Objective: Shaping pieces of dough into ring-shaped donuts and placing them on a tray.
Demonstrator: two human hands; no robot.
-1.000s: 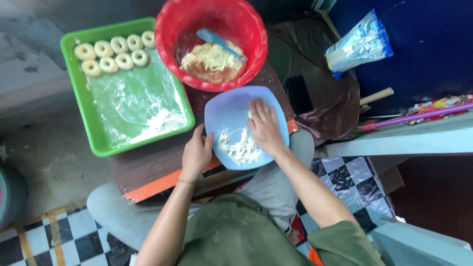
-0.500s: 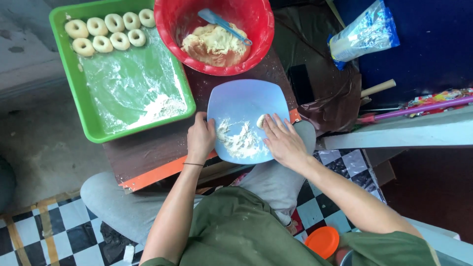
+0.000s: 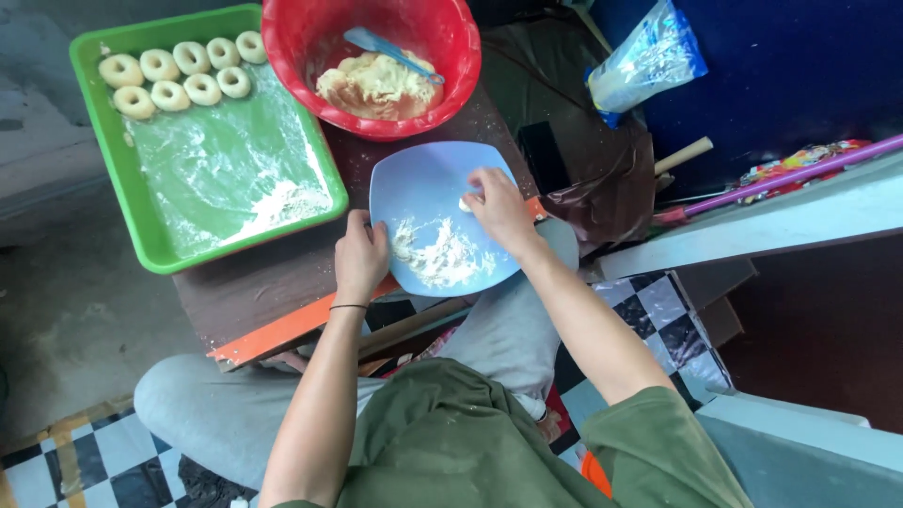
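Head view: a pale blue, rounded-square plastic plate [image 3: 428, 193] is seen lying flat on a dark brown wooden worktop [image 3: 254, 287] with an orange front edge, above the seated person's knees. White flour [image 3: 442, 256] is scattered over the near half of the plate. The left hand [image 3: 360, 256] is placed at the plate's near left edge, fingers curled over the rim, gripping it. The right hand [image 3: 499, 209] is held over the plate's right side, its fingertips pinched on a small pale piece of dough [image 3: 464, 203] that rests on the plate surface. Just beyond the plate, touching or nearly touching its far edge, a round red plastic bowl [image 3: 451, 85] is noted, holding a lump of pale dough [image 3: 372, 87] and a light blue spatula [image 3: 390, 52]. Left of the bowl, a green rectangular plastic tray [image 3: 141, 202] dusted with flour is recorded, with seven ring-shaped dough pieces [image 3: 179, 75] in two rows at its far end. A clear plastic bag [image 3: 644, 61] lies well apart, at the far right.
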